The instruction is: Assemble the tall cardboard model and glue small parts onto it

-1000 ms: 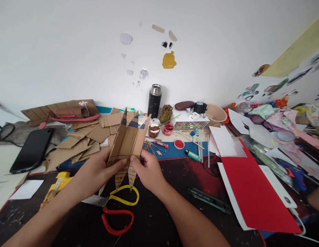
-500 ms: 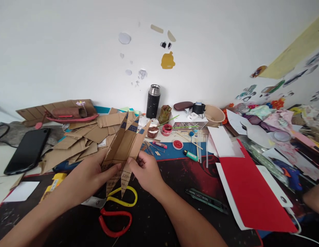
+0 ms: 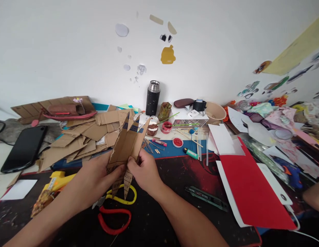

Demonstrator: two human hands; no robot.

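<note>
Pointed strips of brown cardboard point(image 3: 125, 145), printed with dark lettering and a blue band, stand upright between my hands. My left hand point(image 3: 101, 178) grips their left side, thumb laid across the front. On the right edge, my right hand point(image 3: 145, 169) pinches the cardboard between thumb and bent fingers. Scissors point(image 3: 114, 221) with one red and one yellow handle lie on the dark mat just below; their blades are mostly hidden by my left arm. A yellow glue gun point(image 3: 55, 185) lies left of my left forearm, partly covered by it.
Cardboard scraps point(image 3: 82, 137) and a model boat point(image 3: 69, 111) sit at the back left, near a black phone point(image 3: 24, 149). A black flask point(image 3: 152, 99) stands behind paint pots point(image 3: 166, 127). To the right lie a utility knife point(image 3: 207, 199) and red card point(image 3: 254, 192). Another person's arm point(image 3: 314, 199) shows far right.
The cardboard strips have closed up, with the gap between them narrower. My left hand has shifted slightly right; my right hand keeps its pinch. The view has tilted a little.
</note>
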